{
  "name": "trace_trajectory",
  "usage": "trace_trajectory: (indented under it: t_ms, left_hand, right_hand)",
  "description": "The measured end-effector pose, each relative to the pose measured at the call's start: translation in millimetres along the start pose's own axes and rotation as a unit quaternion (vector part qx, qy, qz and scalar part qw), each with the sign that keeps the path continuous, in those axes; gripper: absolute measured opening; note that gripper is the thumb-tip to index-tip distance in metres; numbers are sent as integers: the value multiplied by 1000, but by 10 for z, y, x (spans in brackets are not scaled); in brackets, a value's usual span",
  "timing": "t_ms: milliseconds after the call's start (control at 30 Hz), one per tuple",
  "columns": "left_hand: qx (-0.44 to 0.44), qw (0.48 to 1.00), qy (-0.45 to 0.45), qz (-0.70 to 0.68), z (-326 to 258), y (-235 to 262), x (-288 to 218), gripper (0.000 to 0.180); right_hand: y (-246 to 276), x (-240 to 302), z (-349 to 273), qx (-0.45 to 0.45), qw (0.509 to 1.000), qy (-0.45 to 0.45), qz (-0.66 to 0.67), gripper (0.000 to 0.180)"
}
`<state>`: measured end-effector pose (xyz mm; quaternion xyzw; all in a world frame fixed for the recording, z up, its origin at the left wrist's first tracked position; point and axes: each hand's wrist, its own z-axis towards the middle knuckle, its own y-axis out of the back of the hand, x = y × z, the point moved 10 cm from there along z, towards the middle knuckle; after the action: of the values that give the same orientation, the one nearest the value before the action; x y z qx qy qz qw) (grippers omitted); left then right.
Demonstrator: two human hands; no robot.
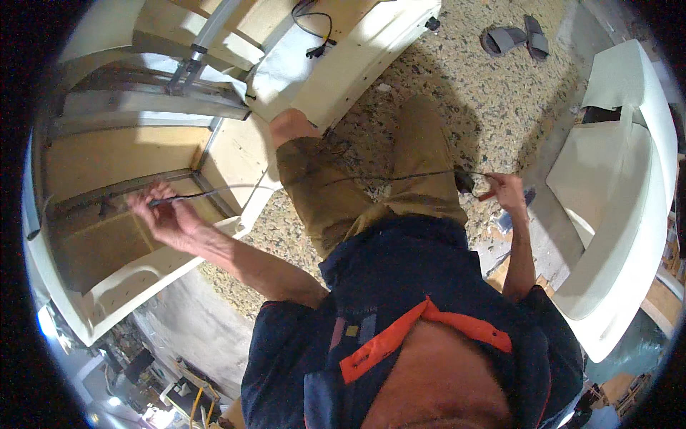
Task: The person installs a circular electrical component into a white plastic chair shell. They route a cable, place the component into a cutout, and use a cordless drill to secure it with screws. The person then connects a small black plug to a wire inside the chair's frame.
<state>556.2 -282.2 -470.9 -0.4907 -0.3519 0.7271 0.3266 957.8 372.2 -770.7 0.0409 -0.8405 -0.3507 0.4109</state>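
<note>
A thin dark cable stretches across my lap between my two hands, passing over both trouser legs. Its left part is wrapped in the fingers of my left hand, which is held over the opening of a cream-coloured shell. At the other side, my right hand pinches the cable between thumb and fingers, just beyond my knee. A small dark lump lies by the cable near the right hand; I cannot make out what it is. Where the cable runs past my left hand is unclear against the dark frame.
Metal bars cross the shell's upper part. Another cream panel with a loose black cable lies ahead. A large cream moulded part stands at the right. Grey slippers rest on the speckled mat. Tools and clutter fill the lower left.
</note>
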Motion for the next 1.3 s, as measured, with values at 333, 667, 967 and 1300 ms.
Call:
trace_trajectory:
  t_ms: [333,667,967,1300]
  left_hand:
    - [27,918,-231,322,-572,-557,-1590,12]
    - [-94,850,3,519,-1127,145,-1062,10]
    - [-123,896,25,427,-1303,534,-2182,19]
    - [-405,879,-189,168,-2787,2480,-5100,26]
  right_hand:
    - [269,-571,761,-75,973,51,-211,32]
    - [-2325,3338,-1100,360,828,428,-45,69]
    - [-2781,3551,-1482,381,782,478,-117,15]
    - [260,1907,1114,11,976,218,17,12]
